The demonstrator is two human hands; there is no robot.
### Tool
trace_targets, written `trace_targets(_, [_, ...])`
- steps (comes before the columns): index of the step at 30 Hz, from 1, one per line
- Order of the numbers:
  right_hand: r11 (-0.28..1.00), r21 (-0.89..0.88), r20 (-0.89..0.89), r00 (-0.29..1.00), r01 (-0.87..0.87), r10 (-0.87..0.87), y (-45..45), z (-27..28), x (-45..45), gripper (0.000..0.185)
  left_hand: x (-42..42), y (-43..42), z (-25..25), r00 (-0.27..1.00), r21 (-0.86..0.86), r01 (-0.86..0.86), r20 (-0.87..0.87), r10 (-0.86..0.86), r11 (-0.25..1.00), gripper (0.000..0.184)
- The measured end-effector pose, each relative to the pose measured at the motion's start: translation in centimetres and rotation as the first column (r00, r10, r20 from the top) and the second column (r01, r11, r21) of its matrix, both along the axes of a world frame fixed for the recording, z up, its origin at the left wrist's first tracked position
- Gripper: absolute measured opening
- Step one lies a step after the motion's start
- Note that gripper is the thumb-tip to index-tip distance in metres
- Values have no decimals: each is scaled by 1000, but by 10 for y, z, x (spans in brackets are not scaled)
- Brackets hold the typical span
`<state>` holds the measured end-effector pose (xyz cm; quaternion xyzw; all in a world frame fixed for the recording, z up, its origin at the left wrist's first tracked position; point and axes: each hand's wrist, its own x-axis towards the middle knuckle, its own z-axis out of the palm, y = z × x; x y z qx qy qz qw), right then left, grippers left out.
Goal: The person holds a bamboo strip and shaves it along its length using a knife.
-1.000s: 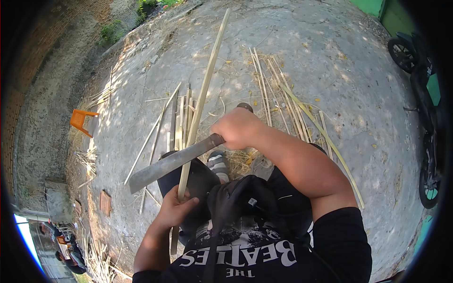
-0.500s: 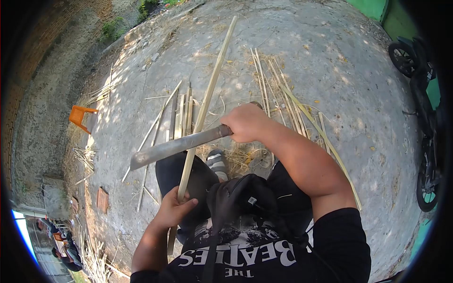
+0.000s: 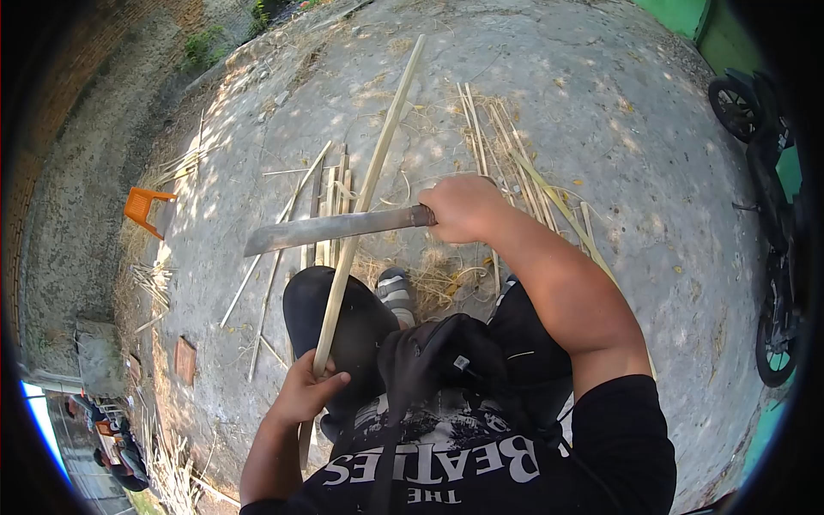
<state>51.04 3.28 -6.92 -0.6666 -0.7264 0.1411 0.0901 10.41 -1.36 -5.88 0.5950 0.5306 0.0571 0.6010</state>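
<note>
A long pale bamboo strip [image 3: 373, 172] rises from my left hand [image 3: 307, 388], which is closed round its lower part beside my left knee. My right hand [image 3: 463, 209] grips the dark handle of a machete [image 3: 335, 227]. The blade points to the left and lies across the strip, above my knee. On the ground beyond my left knee are several cut strips [image 3: 330, 202], and more long strips [image 3: 525, 184] lie spread out to the right, behind my right hand.
An orange stool [image 3: 148, 210] stands at the left near a wall. Bamboo scraps [image 3: 176, 472] and a brick [image 3: 184, 360] are at the lower left, with people [image 3: 120, 463] farther off. A motorcycle [image 3: 772, 197] is at the right edge.
The machete has moved up along the strip, away from my body, and its blade is now nearer level. My right hand has gone up and right. My left hand has shifted slightly down.
</note>
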Motion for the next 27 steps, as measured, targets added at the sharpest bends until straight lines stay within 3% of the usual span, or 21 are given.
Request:
trace_targets(5, [956, 78, 53, 958, -284, 281, 5, -1, -35, 17, 19, 10, -4, 999, 76, 30, 27, -32, 997, 30])
trace_targets(6, [960, 81, 67, 962, -268, 263, 6, 4, -27, 19, 17, 10, -1, 999, 79, 31, 26, -33, 996, 30])
trace_targets(8, [978, 210, 13, 1000, -9, 6, 18, -11, 18, 17, 5, 2, 5, 999, 63, 29, 26, -31, 998, 30])
trace_targets(10, [992, 65, -74, 992, 104, -100, 26, -24, 55, 15, -5, 6, 12, 998, 79, 37, 49, -41, 996, 31])
trace_targets(13, [986, 57, -5, 988, 156, -156, 10, -1, 45, 13, 1, 6, 9, 999, 71, 26, -35, -24, 997, 31])
trace_targets(16, [989, -30, -22, 989, 144, -144, 1, 11, 26, 18, 2, 6, 2, 1000, 56, 30, 3, -30, 998, 31])
trace_targets(22, [967, 104, 31, 972, -233, 231, 2, -3, -26, 16, 33, 10, 5, 998, 58, 56, 26, -58, 997, 33])
trace_targets(25, [987, 131, 4, 996, -94, 95, 10, -6, 16, 16, 2, 9, 3, 998, 49, 38, 41, -40, 998, 32])
trace_targets(27, [996, 52, -68, 995, 74, -70, 15, -23, 53, 15, -13, 16, 5, 999, 57, 43, 31, -45, 997, 31])
